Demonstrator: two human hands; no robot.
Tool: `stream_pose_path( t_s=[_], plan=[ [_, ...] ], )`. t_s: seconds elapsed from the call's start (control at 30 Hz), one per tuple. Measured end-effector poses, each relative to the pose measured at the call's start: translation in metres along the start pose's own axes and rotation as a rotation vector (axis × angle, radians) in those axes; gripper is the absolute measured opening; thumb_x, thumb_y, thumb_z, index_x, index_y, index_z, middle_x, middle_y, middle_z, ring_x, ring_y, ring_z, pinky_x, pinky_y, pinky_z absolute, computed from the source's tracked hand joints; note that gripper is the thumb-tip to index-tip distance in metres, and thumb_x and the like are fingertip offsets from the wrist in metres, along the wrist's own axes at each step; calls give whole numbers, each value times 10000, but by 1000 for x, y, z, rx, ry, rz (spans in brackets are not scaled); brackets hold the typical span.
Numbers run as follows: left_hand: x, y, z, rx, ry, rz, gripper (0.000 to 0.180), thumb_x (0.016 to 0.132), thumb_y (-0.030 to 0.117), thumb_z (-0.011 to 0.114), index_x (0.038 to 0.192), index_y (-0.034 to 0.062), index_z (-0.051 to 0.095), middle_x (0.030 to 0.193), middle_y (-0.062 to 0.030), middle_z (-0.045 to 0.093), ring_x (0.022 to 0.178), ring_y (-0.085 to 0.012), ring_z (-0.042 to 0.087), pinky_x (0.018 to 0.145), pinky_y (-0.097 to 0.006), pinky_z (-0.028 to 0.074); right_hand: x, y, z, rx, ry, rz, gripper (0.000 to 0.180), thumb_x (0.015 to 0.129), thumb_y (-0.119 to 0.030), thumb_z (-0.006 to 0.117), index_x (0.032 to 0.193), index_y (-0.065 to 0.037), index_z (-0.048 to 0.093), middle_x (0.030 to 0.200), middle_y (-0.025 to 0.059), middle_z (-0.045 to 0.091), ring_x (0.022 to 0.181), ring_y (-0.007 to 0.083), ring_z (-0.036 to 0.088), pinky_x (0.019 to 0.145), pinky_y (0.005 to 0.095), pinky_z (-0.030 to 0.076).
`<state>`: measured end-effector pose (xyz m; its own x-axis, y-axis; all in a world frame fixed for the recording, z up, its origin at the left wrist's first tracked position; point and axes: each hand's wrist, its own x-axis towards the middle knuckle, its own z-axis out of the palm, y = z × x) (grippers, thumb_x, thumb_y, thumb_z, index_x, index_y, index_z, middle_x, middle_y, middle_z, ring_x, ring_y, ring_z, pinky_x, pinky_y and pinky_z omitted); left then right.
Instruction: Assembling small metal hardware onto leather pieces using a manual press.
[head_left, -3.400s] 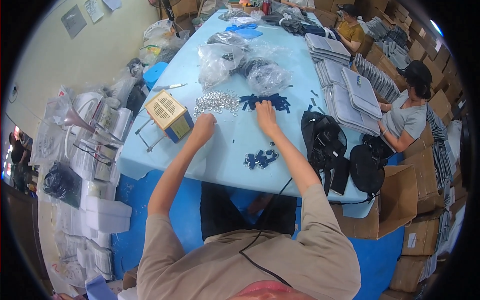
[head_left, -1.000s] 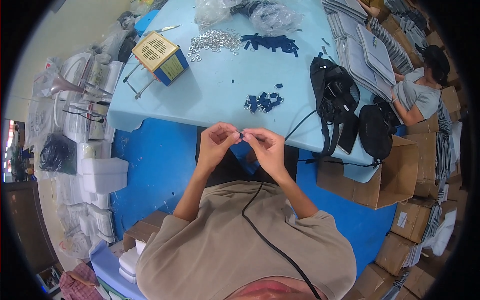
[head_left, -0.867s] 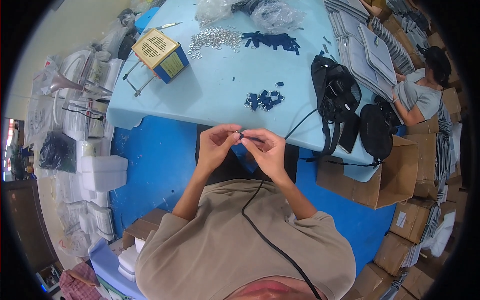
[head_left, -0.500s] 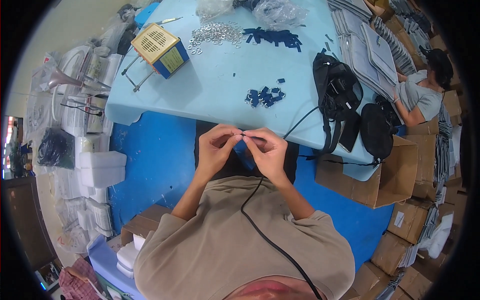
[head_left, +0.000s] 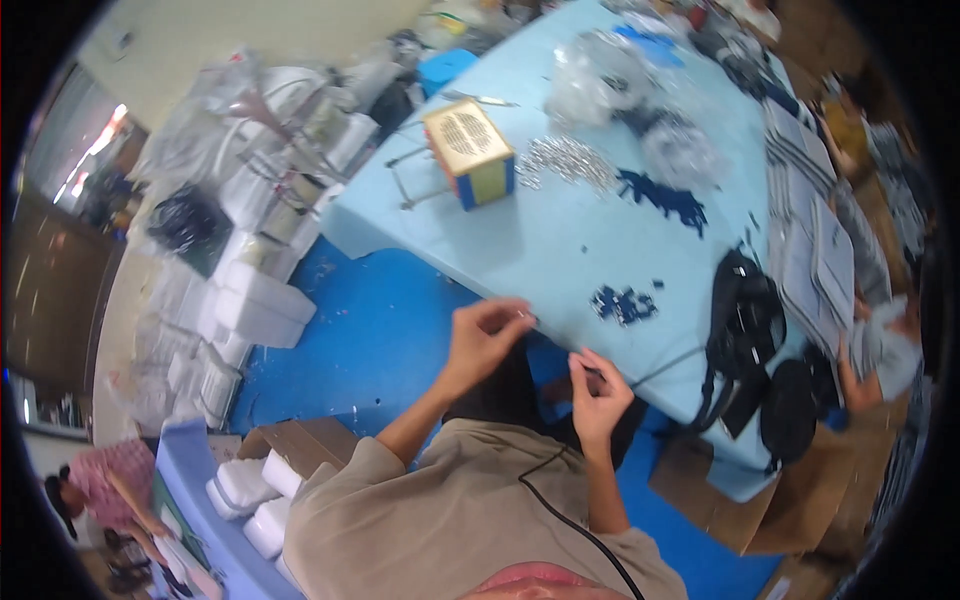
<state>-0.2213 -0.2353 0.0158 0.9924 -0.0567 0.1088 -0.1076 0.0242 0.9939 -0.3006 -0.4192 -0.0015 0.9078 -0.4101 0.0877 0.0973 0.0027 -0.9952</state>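
My left hand [head_left: 484,338] is lifted near the front edge of the table, thumb and fingertips pinched together. A tiny pale glint shows at its fingertips, too blurred to name. My right hand [head_left: 601,397] is apart from it, lower and to the right. Its fingers are bent together, and whatever they hold is hidden. Beyond my hands, a small pile of dark blue looped tabs with metal rings [head_left: 624,305] lies on the light blue table [head_left: 480,250]. Farther back are a heap of silver metal rings [head_left: 567,165] and a bunch of dark blue strips [head_left: 662,200].
A box with a slotted tan top [head_left: 470,145] stands at the table's far left. Clear plastic bags [head_left: 600,75] lie at the back. A black backpack [head_left: 743,315] sits on the right, above an open cardboard box [head_left: 770,500]. Another person [head_left: 885,350] works by stacked grey panels.
My hands have parted from the shared pinch, the left staying higher and the right dropping lower. The view has turned, shifting the table rightward in the picture.
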Motion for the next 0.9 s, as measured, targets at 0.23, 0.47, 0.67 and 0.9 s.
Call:
stream_pose_path(
  t_s=[0.23, 0.47, 0.67, 0.9],
  plan=[
    [128, 12, -179, 137, 581, 30, 351, 828, 138, 835, 1109, 16, 662, 893, -75, 748, 700, -103, 668, 611, -231, 487, 4, 15, -11, 39, -106, 68, 95, 920, -12, 710, 998, 43, 711, 911, 75, 702, 834, 110, 668, 711, 227, 551],
    [183, -24, -227, -14, 544, -249, 476, 818, 177, 844, 1206, 47, 603, 1020, -108, 754, 829, -198, 742, 628, -253, 509, -5, 19, -4, 71, -180, 102, 101, 966, -36, 665, 1019, 45, 693, 888, 84, 695, 826, 137, 682, 733, 263, 575],
    [202, -26, -225, -27, 512, -289, 473, 816, 184, 845, 1203, 44, 612, 1023, -102, 754, 849, -196, 742, 631, -247, 508, -8, 15, -9, 72, -190, 145, 115, 985, -62, 648, 1017, 39, 692, 880, 80, 697, 811, 132, 679, 723, 261, 567],
    [207, -33, -227, -11, 482, -306, 467, 809, 191, 853, 1189, 45, 625, 1003, -81, 752, 852, -176, 729, 611, -236, 490, -8, 18, -12, 86, -185, 152, 111, 983, -69, 654, 1010, 31, 696, 865, 75, 699, 798, 129, 677, 712, 255, 561]
  ],
)
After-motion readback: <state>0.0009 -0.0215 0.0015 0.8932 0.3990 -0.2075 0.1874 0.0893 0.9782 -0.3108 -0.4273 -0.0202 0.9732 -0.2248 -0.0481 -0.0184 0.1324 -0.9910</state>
